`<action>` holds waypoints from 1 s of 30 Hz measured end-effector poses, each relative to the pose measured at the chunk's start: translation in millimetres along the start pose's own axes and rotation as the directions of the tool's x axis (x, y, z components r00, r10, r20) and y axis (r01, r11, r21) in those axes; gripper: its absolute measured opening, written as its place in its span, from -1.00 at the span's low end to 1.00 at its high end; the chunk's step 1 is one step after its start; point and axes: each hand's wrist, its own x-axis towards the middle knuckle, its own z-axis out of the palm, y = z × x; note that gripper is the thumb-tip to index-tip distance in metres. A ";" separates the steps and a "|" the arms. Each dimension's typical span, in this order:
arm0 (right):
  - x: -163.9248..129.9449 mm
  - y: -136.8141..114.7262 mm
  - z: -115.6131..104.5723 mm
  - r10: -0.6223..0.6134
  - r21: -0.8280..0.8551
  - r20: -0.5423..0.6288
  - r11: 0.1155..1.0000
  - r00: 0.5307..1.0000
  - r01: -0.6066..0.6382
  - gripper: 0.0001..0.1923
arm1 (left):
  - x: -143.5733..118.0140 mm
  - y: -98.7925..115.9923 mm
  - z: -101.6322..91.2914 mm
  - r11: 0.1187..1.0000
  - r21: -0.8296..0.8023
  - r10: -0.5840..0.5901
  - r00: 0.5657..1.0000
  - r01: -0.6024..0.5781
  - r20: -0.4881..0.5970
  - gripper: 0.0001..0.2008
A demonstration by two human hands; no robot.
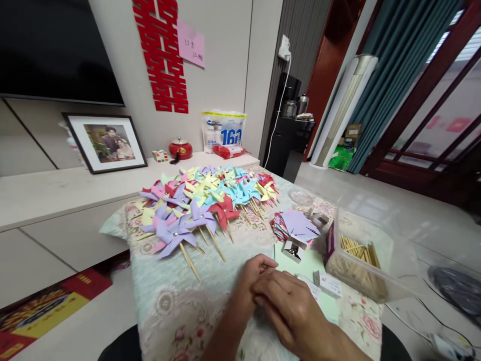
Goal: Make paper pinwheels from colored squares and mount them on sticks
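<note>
Both hands (274, 296) joined on tablecloth (165, 296), pinwheels (203, 200) beyond, stick box (361, 265) right

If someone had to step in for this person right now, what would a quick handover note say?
Left hand and right hand: together low on the table, fingers pinched; whatever they hold is hidden.
Done: a big pile of finished paper pinwheels on sticks, spread across the tablecloth.
Supplies: stack of cut paper squares just ahead of the hands; clear box of wooden sticks to the right.
Left: that paper stack, judging by what remains.
</note>
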 end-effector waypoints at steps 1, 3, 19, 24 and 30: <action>-4.5 3.6 -4.1 0.022 -0.004 -0.015 1.000 1.000 -0.022 -0.83 | 0.4 1.9 0.4 1.000 0.011 0.026 1.000 -0.026 0.012 -0.86; -8.4 18.8 -17.9 0.084 -0.045 -0.042 0.995 0.996 -0.086 -0.83 | 0.0 6.4 2.4 0.997 0.068 0.045 0.999 -0.044 -0.004 -0.86; 60.1 116.5 -71.8 0.673 -0.740 0.235 0.592 0.702 -0.320 -0.69 | -3.1 14.1 8.2 0.978 0.205 -0.032 0.996 0.048 -0.078 -0.93; 66.2 135.3 -79.4 0.700 -0.735 0.355 0.619 0.620 -0.277 -0.67 | -0.2 8.7 7.3 0.975 0.215 -0.037 0.997 0.051 -0.069 -0.92; 65.5 149.8 -80.3 0.682 -0.719 0.422 0.653 0.597 -0.238 -0.68 | -0.5 8.5 7.2 0.975 0.219 -0.032 0.997 0.046 -0.068 -0.92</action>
